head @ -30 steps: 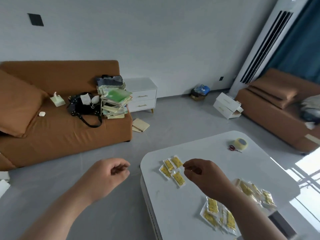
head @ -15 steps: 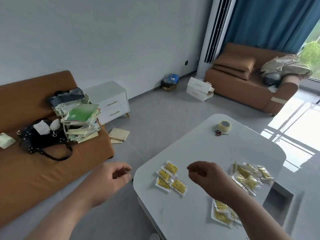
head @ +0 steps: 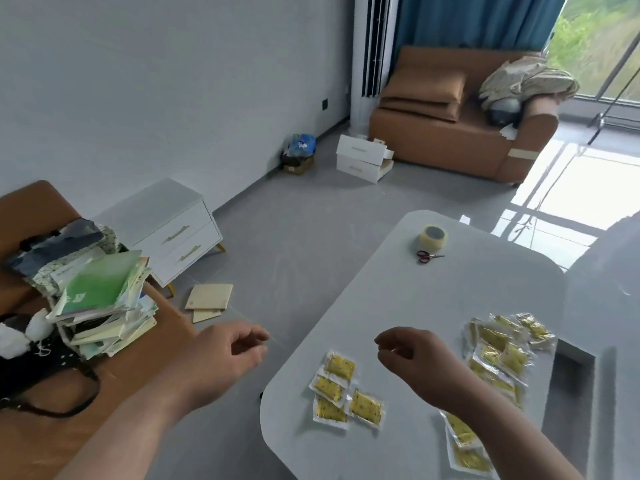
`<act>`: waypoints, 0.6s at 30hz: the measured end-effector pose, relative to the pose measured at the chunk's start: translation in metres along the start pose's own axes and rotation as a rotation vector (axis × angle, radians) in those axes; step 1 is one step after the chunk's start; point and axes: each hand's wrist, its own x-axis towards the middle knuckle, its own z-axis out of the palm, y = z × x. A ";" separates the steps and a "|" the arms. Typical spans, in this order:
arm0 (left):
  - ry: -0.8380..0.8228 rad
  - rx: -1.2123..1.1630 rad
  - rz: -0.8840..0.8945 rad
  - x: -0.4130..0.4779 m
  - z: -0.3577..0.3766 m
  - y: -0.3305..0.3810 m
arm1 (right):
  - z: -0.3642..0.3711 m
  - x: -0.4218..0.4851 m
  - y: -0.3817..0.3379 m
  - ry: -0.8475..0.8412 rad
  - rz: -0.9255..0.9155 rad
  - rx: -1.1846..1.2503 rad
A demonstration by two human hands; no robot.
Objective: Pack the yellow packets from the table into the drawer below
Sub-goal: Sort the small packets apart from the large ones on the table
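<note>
While yellow packets [head: 340, 366] dot table [head: 398, 299], left hand [head: 225, 355] hovers empty; right hand [head: 414, 358] too.

Grey floor [head: 294, 244], white wall [head: 173, 81], brown sofa [head: 460, 133], blue curtain [head: 467, 19]

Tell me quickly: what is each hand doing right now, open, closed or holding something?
Left hand: open, fingers loosely curled, holding nothing.
Right hand: open, fingers loosely curled, holding nothing.
</note>
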 end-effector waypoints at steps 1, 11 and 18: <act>-0.017 0.005 0.009 0.009 -0.001 0.003 | -0.002 0.004 0.000 0.012 0.013 0.001; -0.238 0.087 0.188 0.116 -0.017 0.020 | 0.003 0.028 -0.003 0.184 0.177 0.052; -0.558 0.131 0.350 0.206 -0.016 0.017 | 0.047 0.047 -0.018 0.327 0.444 0.146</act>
